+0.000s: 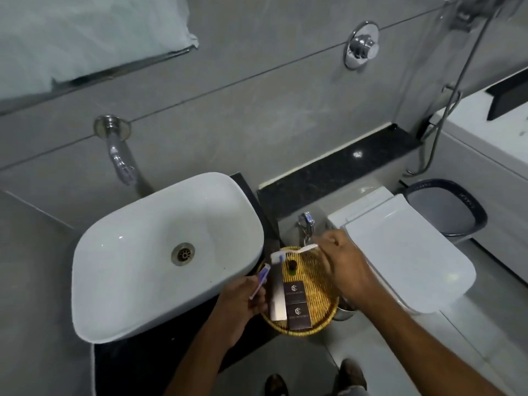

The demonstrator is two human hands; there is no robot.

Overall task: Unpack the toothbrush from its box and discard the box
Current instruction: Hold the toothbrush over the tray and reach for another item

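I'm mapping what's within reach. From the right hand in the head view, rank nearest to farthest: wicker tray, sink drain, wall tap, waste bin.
From the right hand:
1. Wicker tray, directly beneath and left of it.
2. Sink drain, farther left in the basin.
3. Waste bin, up and right, beyond the toilet.
4. Wall tap, far upper left.

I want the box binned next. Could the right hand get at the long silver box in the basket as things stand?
Probably not yet. The right hand is full, gripping the toothbrush above the woven basket. The silver box lies uncovered on the basket's left side, nearer the left hand, itself holding a small tube.
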